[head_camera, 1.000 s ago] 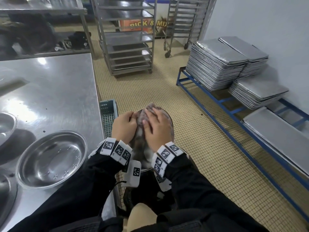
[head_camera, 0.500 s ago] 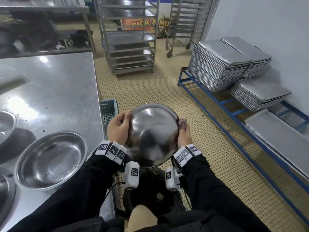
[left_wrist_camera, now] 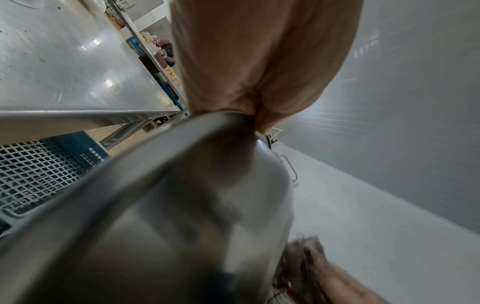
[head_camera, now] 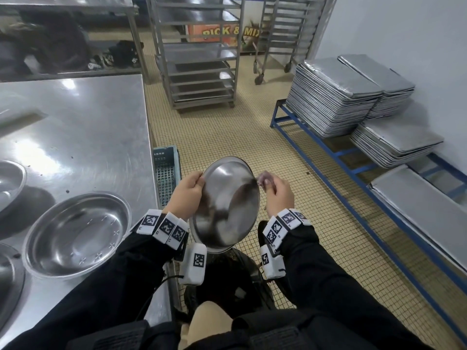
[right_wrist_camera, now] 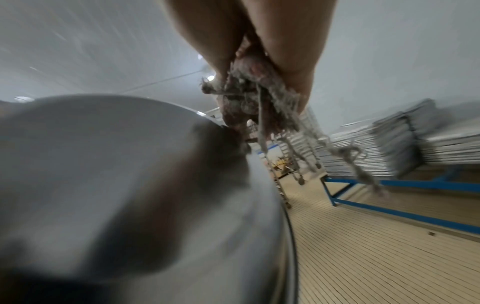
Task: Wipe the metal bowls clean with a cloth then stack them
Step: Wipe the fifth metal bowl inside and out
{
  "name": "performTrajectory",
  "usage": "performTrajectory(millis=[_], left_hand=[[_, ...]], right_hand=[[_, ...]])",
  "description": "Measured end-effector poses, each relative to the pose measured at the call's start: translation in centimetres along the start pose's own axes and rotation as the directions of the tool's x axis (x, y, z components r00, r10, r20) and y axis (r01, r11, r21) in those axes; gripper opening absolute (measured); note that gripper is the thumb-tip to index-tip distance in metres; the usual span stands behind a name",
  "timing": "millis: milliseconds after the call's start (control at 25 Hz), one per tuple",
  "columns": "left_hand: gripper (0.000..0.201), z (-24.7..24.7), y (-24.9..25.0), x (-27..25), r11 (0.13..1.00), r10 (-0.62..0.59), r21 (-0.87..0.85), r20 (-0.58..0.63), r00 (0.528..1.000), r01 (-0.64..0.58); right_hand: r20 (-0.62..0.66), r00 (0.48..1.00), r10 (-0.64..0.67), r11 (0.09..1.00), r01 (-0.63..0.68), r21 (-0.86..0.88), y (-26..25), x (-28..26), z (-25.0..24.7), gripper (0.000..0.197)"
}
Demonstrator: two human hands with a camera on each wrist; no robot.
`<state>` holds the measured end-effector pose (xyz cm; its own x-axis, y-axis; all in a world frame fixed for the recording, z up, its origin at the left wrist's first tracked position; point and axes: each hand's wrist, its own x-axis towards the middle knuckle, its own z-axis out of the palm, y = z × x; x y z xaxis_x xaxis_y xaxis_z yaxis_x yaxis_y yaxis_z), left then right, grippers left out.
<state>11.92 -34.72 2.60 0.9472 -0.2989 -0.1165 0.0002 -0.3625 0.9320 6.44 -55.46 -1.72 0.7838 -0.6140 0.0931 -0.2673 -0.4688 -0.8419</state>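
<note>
A shiny metal bowl (head_camera: 226, 203) is held up in front of me, tilted, its outer side facing me. My left hand (head_camera: 188, 192) pinches its left rim; the left wrist view shows the thumb and fingers clamped on the bowl (left_wrist_camera: 161, 205) edge. My right hand (head_camera: 276, 194) is just off the right rim and clutches a frayed purple-grey cloth (head_camera: 264, 178). Seen from the right wrist, the cloth (right_wrist_camera: 249, 98) is bunched between the fingers, its threads hanging beside the bowl (right_wrist_camera: 124, 185). A second metal bowl (head_camera: 75, 233) sits upright on the steel table (head_camera: 75, 117).
Parts of two more bowls (head_camera: 10, 180) show at the table's left edge. A blue plastic crate (head_camera: 166, 173) stands on the floor by the table. Stacked metal trays (head_camera: 331, 94) rest on a blue rack (head_camera: 341, 157) to the right. Wheeled shelf racks (head_camera: 202, 54) stand farther back.
One second ago both hands pressed the cloth over the bowl. My right hand has since moved with the cloth off to the right rim, baring the bowl, which has tilted leftward.
</note>
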Motion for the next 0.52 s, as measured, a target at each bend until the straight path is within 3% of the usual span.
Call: performTrajectory(millis=[160, 320, 440, 520], left_hand=[[0.021, 0.3, 1.0, -0.5, 0.996, -0.026, -0.085, 0.052, 0.998, 0.031], [0.022, 0.4, 2.3, -1.4, 0.98, -0.021, -0.192, 0.121, 0.992, 0.044], [0.02, 0.5, 2.4, -1.6, 0.989, -0.007, -0.148, 0.093, 0.996, 0.02], [0.02, 0.6, 2.2, -1.8, 0.993, 0.004, -0.119, 0.069, 0.998, 0.004]], right_hand=[[-0.031, 0.963, -0.269, 0.956, 0.271, 0.108, -4.8, -3.6, 0.2, 0.027], [-0.031, 0.881, -0.473, 0.881, 0.474, 0.019, -4.7, -6.2, 2.1, 0.027], [0.034, 0.874, -0.485, 0.874, 0.486, -0.008, -4.2, -5.4, 3.0, 0.035], [0.055, 0.909, -0.414, 0.91, 0.414, -0.004, -4.9, -4.0, 3.1, 0.034]])
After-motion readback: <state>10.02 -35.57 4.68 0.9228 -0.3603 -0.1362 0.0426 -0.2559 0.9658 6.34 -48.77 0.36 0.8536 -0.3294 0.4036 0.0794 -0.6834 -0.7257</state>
